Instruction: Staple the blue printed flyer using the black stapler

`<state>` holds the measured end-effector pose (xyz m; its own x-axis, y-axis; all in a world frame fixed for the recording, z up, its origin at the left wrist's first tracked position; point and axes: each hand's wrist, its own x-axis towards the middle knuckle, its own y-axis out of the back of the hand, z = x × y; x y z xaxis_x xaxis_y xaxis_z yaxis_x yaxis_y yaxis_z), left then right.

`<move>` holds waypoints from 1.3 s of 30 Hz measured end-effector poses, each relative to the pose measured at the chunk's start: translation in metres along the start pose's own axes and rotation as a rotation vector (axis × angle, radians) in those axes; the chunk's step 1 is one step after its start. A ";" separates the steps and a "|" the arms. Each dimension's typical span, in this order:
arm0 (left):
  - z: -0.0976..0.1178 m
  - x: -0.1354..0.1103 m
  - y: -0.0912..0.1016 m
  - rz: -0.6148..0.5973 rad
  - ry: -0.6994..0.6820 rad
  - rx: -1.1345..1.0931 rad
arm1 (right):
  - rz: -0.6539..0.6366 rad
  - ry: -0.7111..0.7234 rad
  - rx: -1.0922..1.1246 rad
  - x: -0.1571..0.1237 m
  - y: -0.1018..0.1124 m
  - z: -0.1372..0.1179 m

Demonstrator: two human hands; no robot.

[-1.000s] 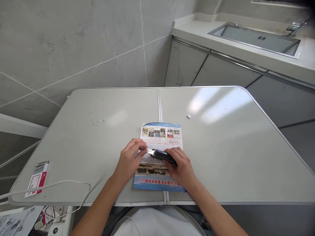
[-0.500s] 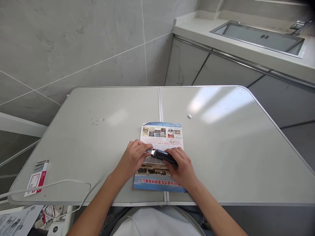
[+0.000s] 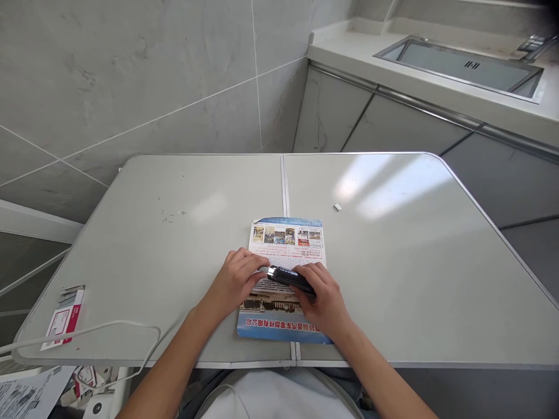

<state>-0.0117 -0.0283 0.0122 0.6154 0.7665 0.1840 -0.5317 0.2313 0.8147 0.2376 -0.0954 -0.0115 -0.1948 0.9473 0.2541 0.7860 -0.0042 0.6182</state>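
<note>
Grey folding table (image 3: 393,244) by tiled wall, flyer (image 3: 286,244), right hand (image 3: 323,297) gripping black stapler (image 3: 290,277), left hand (image 3: 233,282) pinching its tip

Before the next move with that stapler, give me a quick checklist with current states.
1. Right hand grips the black stapler: ok.
2. Left hand fingertips at the stapler's metal front end: ok.
3. Flyer lies flat on the table, under both hands: ok.
4. Flyer edge inside the stapler's mouth: cannot tell, hands cover it.
5. Staples loaded: cannot tell.
6. White cable and red-and-white card lie apart from the hands, at the table's left edge: ok.
</note>
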 end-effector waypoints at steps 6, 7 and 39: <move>-0.004 -0.001 0.009 0.031 -0.051 0.068 | 0.008 0.011 -0.013 0.001 0.000 0.000; -0.004 -0.002 0.010 0.036 -0.046 0.076 | 0.012 0.014 -0.017 0.001 0.000 0.000; 0.057 0.012 -0.012 0.105 -0.095 -0.069 | 0.199 -0.152 0.022 -0.025 0.075 0.022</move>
<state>0.0350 -0.0565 0.0365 0.6050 0.7292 0.3196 -0.6327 0.1966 0.7490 0.3140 -0.1126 0.0122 0.0542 0.9657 0.2538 0.8130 -0.1903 0.5503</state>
